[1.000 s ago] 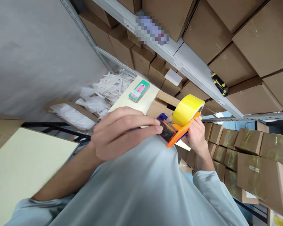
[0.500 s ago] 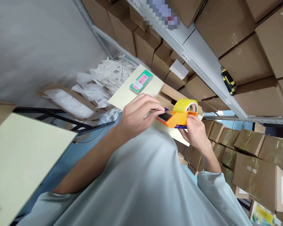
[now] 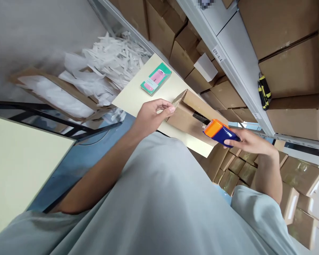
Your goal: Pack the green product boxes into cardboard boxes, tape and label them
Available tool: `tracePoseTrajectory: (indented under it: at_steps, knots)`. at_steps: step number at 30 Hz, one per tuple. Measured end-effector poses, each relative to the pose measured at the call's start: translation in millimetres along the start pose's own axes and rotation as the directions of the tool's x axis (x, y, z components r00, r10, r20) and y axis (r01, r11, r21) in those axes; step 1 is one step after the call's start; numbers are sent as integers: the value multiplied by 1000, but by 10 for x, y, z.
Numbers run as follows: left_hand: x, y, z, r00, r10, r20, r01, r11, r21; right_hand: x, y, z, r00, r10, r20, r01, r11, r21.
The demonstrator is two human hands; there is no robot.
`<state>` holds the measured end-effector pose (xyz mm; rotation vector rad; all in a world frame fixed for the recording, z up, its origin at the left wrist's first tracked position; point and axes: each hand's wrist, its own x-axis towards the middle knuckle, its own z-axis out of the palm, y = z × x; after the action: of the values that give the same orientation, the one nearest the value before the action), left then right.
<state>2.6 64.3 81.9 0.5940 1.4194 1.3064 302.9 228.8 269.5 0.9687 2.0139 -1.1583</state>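
My right hand [image 3: 246, 141] is wrapped around an orange and dark blue tape dispenser [image 3: 219, 131]. The dispenser's orange end points left, close to the right part of a small cardboard box [image 3: 184, 118]. This box lies on a pale tabletop [image 3: 134, 99], with a dark gap or strip along its upper side. My left hand [image 3: 155, 115] is at the left end of the box, its thumb and fingertips brought together by the corner. Whatever it pinches, if anything, is too small to make out. A green box with a pink picture [image 3: 156, 78] lies flat beyond my left hand.
Shelving [image 3: 218, 53] full of cardboard boxes runs along the right, with black-and-yellow cutters [image 3: 264, 91] on it. White paper scraps [image 3: 117, 56] are heaped at the back left beside an open carton [image 3: 53, 92]. Another pale tabletop [image 3: 23, 166] is at the left.
My right hand has moved right and turned the tape dispenser, so its yellow roll is out of sight. My left hand has come away from the dispenser to the box's left end.
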Motion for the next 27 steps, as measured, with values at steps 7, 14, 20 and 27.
tracePoseTrajectory:
  at_steps: [7,14,20,27]
  knots:
    - [247,-240,126,995,-82,-64,82,997,-14,478,217,-149,975,-5,222,-50,969,242]
    - [346,-310,139,973,-210,-97,206,978,-43,740,372,-132,952,-70,297,-28,949,313]
    - [394,-267,104,967,-240,-83,231,967,-104,847,334,-154,940,-41,340,-91,928,363]
    - [551,-305,-64,956,-292,-39,284,949,-140,990,194,-154,929,11,370,-143,933,330]
